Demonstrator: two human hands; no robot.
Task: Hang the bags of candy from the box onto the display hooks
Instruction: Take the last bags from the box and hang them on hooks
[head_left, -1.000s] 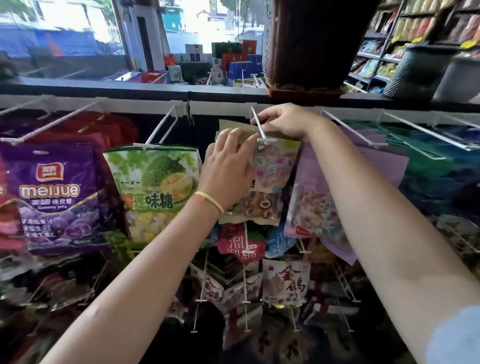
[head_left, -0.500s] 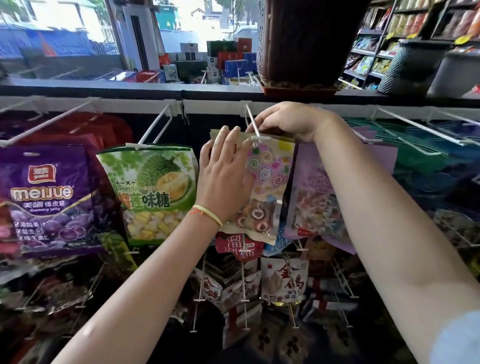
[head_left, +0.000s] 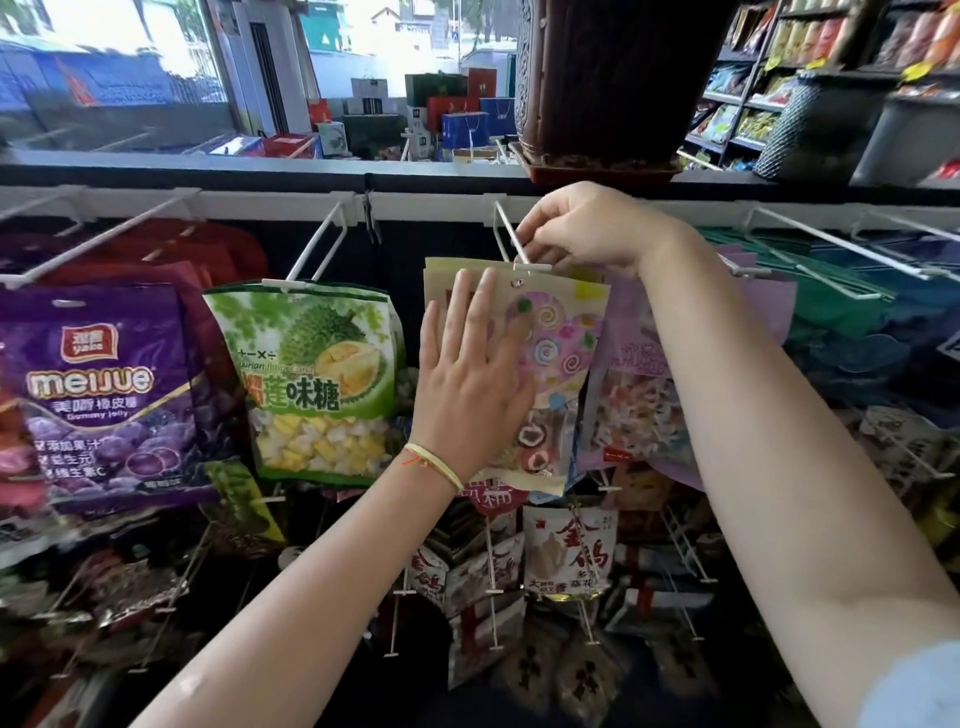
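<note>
Two hands work at one hook (head_left: 511, 244) at centre frame, just above the middle. The candy bag (head_left: 561, 364), tan with pastel swirl prints and a clear window low down, sits at the hook's front end with its punched hole just under the tip bar; whether the wire already passes through the hole cannot be told. The left hand (head_left: 470, 379) lies flat on the bag's face, fingers straight and spread, pressing it back. The right hand (head_left: 587, 228) is curled at the bag's upper right corner beside the wire, pinching the top edge as far as can be seen. Judged from its look, the bag is light, a thin glossy film that flexes and may slide under dry fingers, with loose wrapped sweets inside that shift the weight downward; the stiffer sealed header around the hole is the place to hold, one pinch either side, so that the hole stays open to the wire. At least one more tan edge shows behind it at the upper left, so the number on this hook cannot be fixed. Along the top rail, about eight white hooks are countable, those at the far right blurred. One durian bag (head_left: 317, 379) fronts the hook to the left, one purple jelly bag (head_left: 98, 395) the next, at left frame. No box appears.
</note>
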